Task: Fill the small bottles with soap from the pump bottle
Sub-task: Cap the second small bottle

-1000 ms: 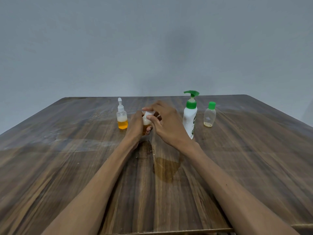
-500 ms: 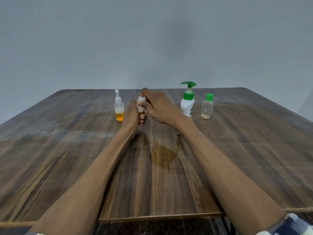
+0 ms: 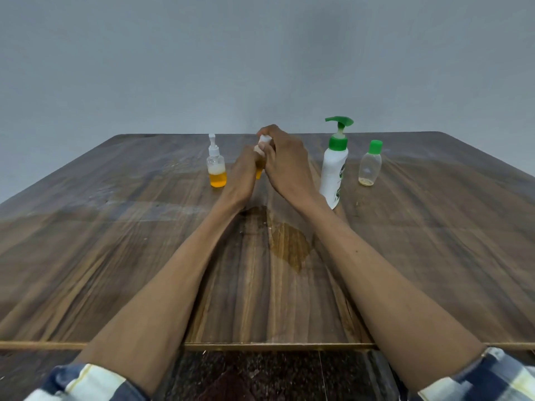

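A big wood table (image 3: pixel 115 256) fills the view, with lots of bare room on both sides and near the front edge. A wet patch (image 3: pixel 289 247) lies in the middle. The white pump bottle (image 3: pixel 334 172) with a green top stands right of the hands; its label is too small to read. The left hand (image 3: pixel 241 178) is wrapped around a small bottle (image 3: pixel 258 172) with orange soap. The right hand (image 3: pixel 285 166) pinches its white cap (image 3: pixel 264 139). A spray bottle (image 3: pixel 216 166), half full, stands to the left. A nearly empty green-cap bottle (image 3: pixel 370 164) stands far right.
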